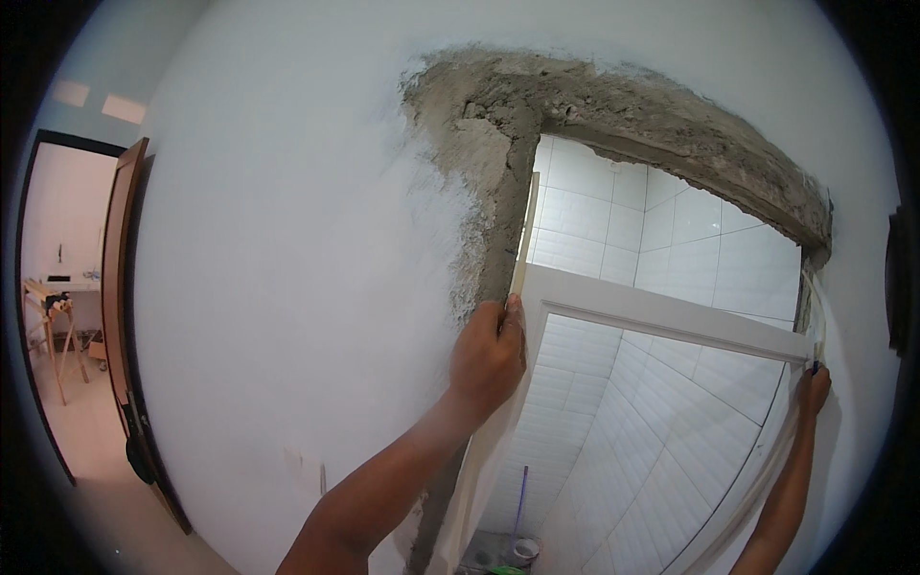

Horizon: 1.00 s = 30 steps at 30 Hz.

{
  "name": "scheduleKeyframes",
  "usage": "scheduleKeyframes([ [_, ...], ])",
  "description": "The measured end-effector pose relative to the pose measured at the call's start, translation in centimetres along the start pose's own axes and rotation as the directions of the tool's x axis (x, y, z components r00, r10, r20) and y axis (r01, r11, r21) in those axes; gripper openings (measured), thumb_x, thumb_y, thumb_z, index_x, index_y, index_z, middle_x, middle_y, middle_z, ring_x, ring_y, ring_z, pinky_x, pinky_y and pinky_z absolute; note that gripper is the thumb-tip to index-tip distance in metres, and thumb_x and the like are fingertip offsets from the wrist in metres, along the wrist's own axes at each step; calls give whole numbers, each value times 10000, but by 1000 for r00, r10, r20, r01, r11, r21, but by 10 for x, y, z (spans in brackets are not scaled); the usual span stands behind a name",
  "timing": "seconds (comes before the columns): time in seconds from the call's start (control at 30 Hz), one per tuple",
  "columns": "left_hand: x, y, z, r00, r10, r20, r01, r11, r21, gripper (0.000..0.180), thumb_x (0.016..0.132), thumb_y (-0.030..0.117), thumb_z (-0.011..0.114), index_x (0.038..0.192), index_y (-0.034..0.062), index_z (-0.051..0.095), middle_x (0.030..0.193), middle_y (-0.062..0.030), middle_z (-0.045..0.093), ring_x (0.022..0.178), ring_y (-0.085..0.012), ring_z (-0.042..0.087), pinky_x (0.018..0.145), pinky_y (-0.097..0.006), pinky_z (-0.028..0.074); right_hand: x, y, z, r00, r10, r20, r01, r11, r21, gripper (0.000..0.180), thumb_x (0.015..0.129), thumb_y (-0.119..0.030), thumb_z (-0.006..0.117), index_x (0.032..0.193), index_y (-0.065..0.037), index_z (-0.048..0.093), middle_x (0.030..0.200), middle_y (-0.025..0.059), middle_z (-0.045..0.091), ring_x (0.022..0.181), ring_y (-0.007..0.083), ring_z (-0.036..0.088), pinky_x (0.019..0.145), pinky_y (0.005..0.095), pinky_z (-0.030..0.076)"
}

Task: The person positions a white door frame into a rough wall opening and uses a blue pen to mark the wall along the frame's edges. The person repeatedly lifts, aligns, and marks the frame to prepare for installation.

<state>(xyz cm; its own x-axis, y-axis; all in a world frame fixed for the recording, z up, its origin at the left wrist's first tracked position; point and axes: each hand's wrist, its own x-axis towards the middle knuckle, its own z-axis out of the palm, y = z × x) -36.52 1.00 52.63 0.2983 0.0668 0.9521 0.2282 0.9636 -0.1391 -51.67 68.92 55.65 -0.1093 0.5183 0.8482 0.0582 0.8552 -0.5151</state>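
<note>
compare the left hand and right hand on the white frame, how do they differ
The left hand grips the white frame at its upper left corner, beside the rough cement edge; the right hand holds the frame's right side, slightly lower. The left hand shows its whole back, knuckles wrapped round the upright; the right hand is seen edge-on, partly hidden, near the picture's rim. Both are raised and bare, steadying the same frame inside the opening.

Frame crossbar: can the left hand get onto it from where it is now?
Probably yes. The left hand grips the white door frame at its upper left corner, where the crossbar starts, and nothing lies between them.
</note>
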Motion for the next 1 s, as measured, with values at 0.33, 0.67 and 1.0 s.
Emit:
scheduleKeyframes([
  [0.33,3,4,-3,999,6,39,-10,995,103,177,909,41,628,1032,-84,647,768,-139,563,563,-228,577,444,-346,482,3,22,25,989,-85,-119,94,993,73,353,916,-217,514,1124,57,593,1068,268,640,1005,437,594,895,485,451],
  [0.67,7,8,-5,997,-44,66,38,995,96,128,946,60,579,887,-49,611,779,-129,547,549,-262,556,426,-381,454,0,15,19,997,-35,-65,41,995,94,326,900,-204,543,1067,68,610,1031,287,642,993,440,609,866,487,461],
  [1.0,9,14,-7,994,-36,100,16,980,198,146,941,55,573,963,-84,614,782,-134,541,548,-257,557,419,-363,462,9,32,32,999,-35,-22,37,993,114,348,922,-163,538,1207,32,580,1084,263,652,1036,418,614,886,453,471],
])
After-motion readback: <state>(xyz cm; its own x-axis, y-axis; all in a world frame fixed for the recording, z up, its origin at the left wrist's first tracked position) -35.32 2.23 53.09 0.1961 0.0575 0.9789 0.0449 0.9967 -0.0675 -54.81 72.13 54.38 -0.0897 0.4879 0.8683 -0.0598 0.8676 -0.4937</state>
